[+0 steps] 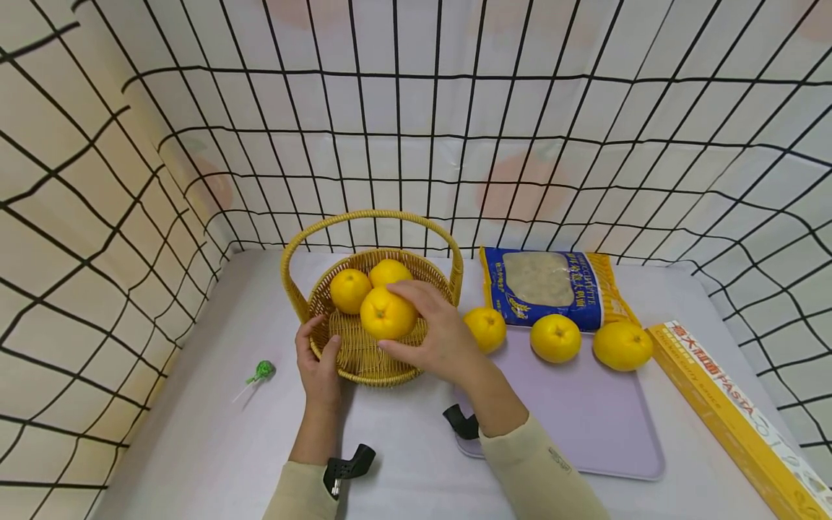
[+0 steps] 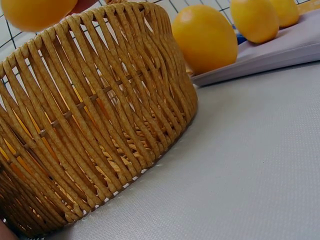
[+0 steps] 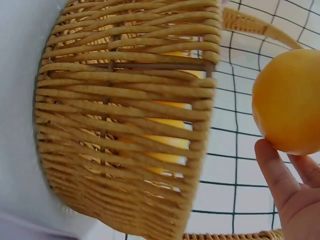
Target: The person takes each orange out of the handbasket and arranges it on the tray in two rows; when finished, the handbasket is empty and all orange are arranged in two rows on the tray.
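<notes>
Over the wicker basket [image 1: 373, 374], my right hand [image 1: 442, 336] pinches a yellow orange [image 1: 388, 313] between thumb and fingers. In the right wrist view, that orange [image 3: 290, 102] shows above the level of the basket's rim. My left hand [image 1: 320, 365] grips the basket's left rim, its thumb on the inner side. Inside the basket, toward the back, lie two more oranges, one at the left [image 1: 349, 291] and one partly covered by the held orange [image 1: 390, 271]. The basket's handle [image 1: 373, 214] arches up behind them.
To the right, a lilac tray [image 1: 572, 426] bears three oranges [image 1: 555, 338] along its far side. Behind it lies a blue and yellow pasta bag [image 1: 542, 285]. A long yellow pasta box [image 1: 734, 412] lies far right, a green lollipop [image 1: 262, 371] left. Black wire mesh [image 1: 399, 137] surrounds the table.
</notes>
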`<state>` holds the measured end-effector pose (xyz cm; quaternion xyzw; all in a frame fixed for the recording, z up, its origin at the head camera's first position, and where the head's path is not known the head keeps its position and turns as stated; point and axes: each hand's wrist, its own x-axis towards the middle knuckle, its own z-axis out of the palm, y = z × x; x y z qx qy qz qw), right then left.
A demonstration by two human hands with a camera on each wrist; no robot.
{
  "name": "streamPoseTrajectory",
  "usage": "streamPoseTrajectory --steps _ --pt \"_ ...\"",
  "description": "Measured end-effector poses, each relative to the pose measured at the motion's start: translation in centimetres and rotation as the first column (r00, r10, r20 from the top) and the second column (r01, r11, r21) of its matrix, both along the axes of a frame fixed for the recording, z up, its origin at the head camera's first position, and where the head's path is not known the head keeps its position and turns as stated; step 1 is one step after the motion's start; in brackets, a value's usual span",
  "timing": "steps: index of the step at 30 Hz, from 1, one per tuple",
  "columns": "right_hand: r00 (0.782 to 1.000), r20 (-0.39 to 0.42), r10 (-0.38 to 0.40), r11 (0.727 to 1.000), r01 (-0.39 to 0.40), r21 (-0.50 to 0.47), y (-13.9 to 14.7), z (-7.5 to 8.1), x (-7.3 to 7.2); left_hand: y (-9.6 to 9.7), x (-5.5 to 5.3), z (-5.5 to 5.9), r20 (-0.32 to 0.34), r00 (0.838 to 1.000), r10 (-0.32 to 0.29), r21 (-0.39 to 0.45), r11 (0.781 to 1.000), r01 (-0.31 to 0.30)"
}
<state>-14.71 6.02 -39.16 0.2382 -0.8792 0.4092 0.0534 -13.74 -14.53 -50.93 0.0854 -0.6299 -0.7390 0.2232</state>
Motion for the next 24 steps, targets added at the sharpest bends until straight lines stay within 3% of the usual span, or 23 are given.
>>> streamPoseTrajectory --steps 5,12,24 --pt "0.999 0.044 0.013 1.000 -0.012 -0.028 1.1 0.1 1.0 0.0 0.1 0.0 0.013 1.000 0.001 0.000 1.000 -0.001" --pt "0.999 0.027 0.018 1.000 -0.018 -0.015 2.7 0.0 1.8 0.0 0.2 0.0 0.028 1.000 -0.003 0.000 1.000 0.003" --pt "0.979 0.204 0.014 0.999 -0.007 -0.036 5.0 -1.4 3.4 -0.1 0.2 -0.1 0.034 0.999 -0.017 -0.008 1.000 0.018"
